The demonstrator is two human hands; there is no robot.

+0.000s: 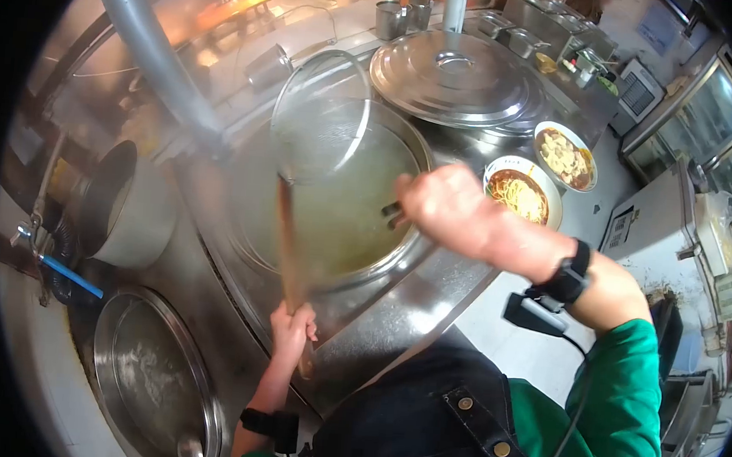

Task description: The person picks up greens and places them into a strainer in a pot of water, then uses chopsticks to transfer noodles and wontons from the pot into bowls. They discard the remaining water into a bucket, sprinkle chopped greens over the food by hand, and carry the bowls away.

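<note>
My left hand (292, 335) is wrapped round the wooden handle of a long-handled strainer (288, 231). The strainer's round wire hoop is raised over a large steel pot (422, 152) of cloudy, steaming liquid. Over the pot's right side, my right hand (446, 204) is closed, with a short dark piece showing at its fingers; the rest of what it grips is hidden or blurred. Beyond this hand stands a white bowl of noodles in red-brown broth (517, 197). Farther back is a second bowl with pale pieces on top (564, 157).
A big domed lid (453, 73) lies behind the pot. To the left are a deep steel pot (129, 212), a blue-handled tap (70, 276) and a round basin (160, 375) with a ladle (190, 451). A slanting pipe (154, 44) rises at the left rear.
</note>
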